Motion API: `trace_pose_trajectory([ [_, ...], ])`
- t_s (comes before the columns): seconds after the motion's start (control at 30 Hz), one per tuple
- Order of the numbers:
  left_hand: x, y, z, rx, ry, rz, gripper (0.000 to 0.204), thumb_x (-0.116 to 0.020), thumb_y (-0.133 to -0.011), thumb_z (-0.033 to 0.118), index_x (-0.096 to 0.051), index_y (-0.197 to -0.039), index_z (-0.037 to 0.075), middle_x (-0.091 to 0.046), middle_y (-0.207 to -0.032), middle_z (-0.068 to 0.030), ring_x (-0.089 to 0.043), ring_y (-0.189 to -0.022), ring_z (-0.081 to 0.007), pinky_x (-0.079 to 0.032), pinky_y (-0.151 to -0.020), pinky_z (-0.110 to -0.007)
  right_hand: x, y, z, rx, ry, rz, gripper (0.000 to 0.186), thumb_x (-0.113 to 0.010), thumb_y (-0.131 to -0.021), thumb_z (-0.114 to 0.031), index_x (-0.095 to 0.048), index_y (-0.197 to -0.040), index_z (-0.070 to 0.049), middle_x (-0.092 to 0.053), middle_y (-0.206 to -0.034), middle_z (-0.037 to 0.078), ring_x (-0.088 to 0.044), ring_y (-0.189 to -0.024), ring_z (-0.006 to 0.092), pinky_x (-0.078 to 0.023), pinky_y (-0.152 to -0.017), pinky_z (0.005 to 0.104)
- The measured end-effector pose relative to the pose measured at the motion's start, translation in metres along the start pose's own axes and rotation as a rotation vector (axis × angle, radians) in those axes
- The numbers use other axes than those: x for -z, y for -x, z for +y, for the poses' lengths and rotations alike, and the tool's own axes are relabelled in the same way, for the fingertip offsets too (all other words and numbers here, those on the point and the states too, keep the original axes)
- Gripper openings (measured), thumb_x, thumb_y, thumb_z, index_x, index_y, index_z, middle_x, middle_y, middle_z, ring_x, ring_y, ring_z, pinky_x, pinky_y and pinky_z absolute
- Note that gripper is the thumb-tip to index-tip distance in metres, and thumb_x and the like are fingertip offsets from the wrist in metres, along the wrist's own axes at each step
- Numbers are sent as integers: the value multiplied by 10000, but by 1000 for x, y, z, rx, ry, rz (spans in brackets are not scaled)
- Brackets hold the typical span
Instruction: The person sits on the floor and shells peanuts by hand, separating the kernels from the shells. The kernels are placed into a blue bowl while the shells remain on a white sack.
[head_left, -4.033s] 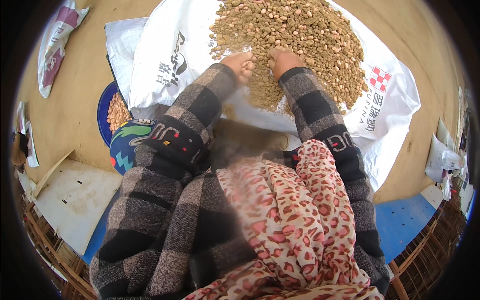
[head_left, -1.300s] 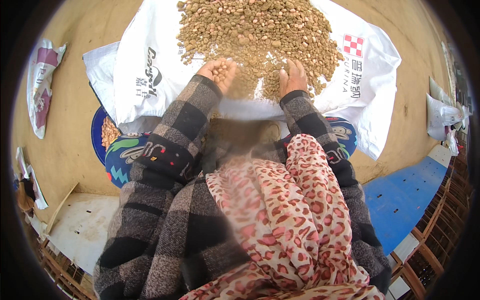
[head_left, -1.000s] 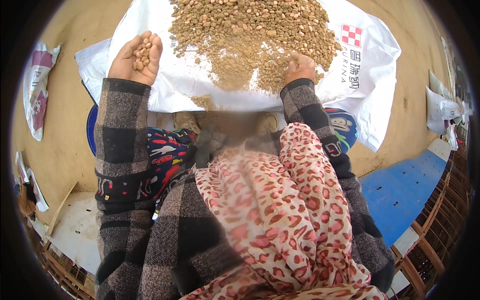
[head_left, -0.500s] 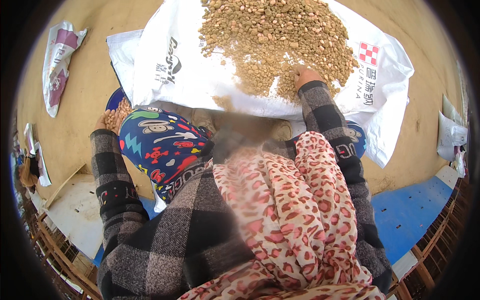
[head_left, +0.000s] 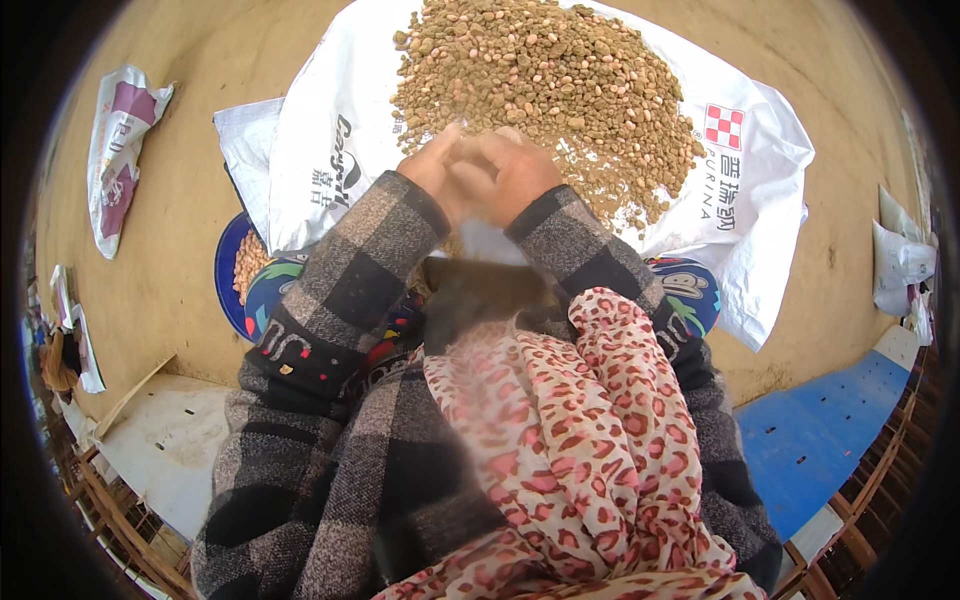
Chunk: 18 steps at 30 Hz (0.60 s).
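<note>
1. Your left hand [head_left: 432, 172] and right hand [head_left: 515, 172] meet, touching, at the near edge of the pile of brown kernels [head_left: 545, 85].
2. Grip: fingers curled together over the kernels (what they enclose you cannot tell).
3. The pile lies on a white sack [head_left: 720, 200] spread on the earthen floor [head_left: 170, 250].
4. A blue bowl [head_left: 228, 290] with kernels sits left, beside your plaid sleeve [head_left: 340, 290].
</note>
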<state>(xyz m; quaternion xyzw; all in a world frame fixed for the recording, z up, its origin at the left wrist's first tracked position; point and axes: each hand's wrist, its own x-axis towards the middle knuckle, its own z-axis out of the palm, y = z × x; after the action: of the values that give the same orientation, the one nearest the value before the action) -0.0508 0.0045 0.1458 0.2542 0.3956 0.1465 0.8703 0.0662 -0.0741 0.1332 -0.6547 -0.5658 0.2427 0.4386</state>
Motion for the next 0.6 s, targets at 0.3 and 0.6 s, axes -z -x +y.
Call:
trace_pose_trajectory([
  [0.3,65,-81,-3,-272,-876,542,217,-388,-897,193,-546,-967,62,-583,-776,-68,-580,-733,-151,-463,-595,-252,-27,-29,99,141,639,-199,352,-494,-841,-209,-460,-1185,-140,-400,-1273,99,-349,-1208,277,-301,-1002,382],
  [0.6,67,-82,-4,-434,-1504,266,175,-440,-851,136,-564,-969,102,-604,-873,-131,-583,-839,-244,-440,-773,-345,-19,19,83,122,473,-239,347,-461,-827,-104,-474,-1173,-126,-437,-1255,107,-403,-1171,280,-332,-982,390],
])
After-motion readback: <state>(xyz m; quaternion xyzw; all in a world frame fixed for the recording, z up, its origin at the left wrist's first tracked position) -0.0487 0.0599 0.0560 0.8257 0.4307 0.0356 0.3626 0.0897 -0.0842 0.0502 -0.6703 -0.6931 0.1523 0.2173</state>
